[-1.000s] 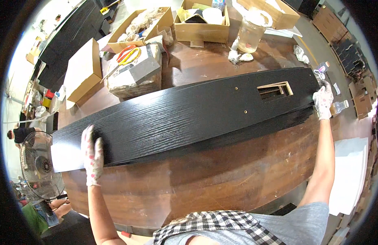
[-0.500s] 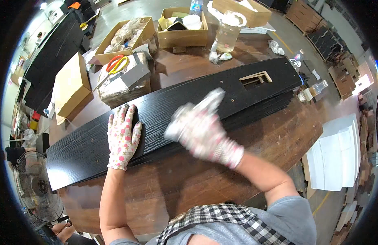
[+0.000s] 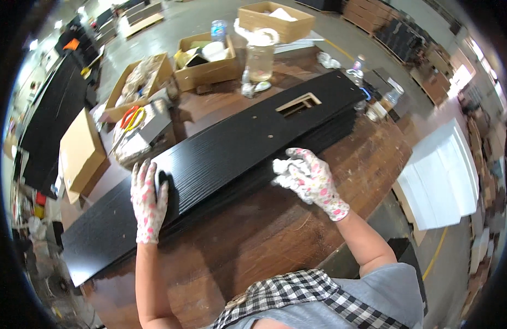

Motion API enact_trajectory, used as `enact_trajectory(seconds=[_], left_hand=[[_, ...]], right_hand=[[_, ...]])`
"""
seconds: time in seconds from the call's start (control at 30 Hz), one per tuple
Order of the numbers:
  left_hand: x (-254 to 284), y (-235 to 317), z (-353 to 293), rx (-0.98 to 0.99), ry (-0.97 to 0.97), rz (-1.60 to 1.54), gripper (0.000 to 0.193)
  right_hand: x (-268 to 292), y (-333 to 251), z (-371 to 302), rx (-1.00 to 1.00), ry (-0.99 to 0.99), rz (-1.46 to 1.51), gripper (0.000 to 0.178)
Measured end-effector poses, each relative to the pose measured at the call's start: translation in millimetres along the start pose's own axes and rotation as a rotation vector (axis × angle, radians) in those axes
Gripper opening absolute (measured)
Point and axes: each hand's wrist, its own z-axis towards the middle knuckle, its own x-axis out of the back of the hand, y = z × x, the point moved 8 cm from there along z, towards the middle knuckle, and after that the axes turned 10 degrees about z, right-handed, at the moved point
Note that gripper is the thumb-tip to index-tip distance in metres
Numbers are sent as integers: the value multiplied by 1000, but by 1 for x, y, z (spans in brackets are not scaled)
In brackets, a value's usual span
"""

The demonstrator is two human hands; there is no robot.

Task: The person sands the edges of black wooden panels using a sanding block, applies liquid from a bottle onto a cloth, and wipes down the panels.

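Note:
A long black wood-grain board point(image 3: 226, 151) lies diagonally across the brown table, with more black boards under it. It has a rectangular cutout near its far right end and a few small holes. My left hand point(image 3: 148, 203), in a white glove with a pink pattern, rests flat on the board's left part, fingers stretched out. My right hand point(image 3: 321, 183), gloved alike, is closed around a crumpled white cloth point(image 3: 290, 172). It hovers by the board's near edge, right of the middle; whether the cloth touches the board I cannot tell.
Behind the board stand a closed cardboard box point(image 3: 81, 156), a wrapped bundle with red-and-yellow-handled pliers point(image 3: 134, 118), open cartons point(image 3: 209, 74) and a clear jug point(image 3: 260, 63). Plastic bottles point(image 3: 393, 96) are at the table's right end. White sheets point(image 3: 442, 175) are stacked beyond the right edge.
My right hand has swept right and toward me with the cloth, off the board's middle to its near edge. My left hand stays flat on the board. The whole view has shifted.

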Motion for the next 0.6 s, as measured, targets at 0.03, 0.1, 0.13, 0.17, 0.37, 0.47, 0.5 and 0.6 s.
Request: enact_trajectory(seconds=[0.03,0.1,0.13,0.17,0.37,0.47,0.5,0.6], left_hand=[[6,12,-6,-44,97,-105,49],[7,46,-22,-74,88,-345,57],[-3,76,-30,-41,-131,-608,66],[-12,108,-39,-26,-286,-849,80],[-61,166,-63,231,-691,-1112,27],[-40,162,-54,323,-705,-1407,19],[-41,158,-53,318,-749,-1433,19],[-47,168,-57,342,-931,-1378,17]], right_hand=[[2,19,-7,-172,52,257,36],[-4,27,-16,-274,71,586,40],[-17,35,-21,-414,78,983,41],[-24,20,-23,-281,-6,890,42],[-21,16,-40,-166,-161,793,33],[20,39,-33,-110,-298,13,21],[33,52,-33,-172,-318,-189,22],[65,52,-39,-31,-104,-777,28]])
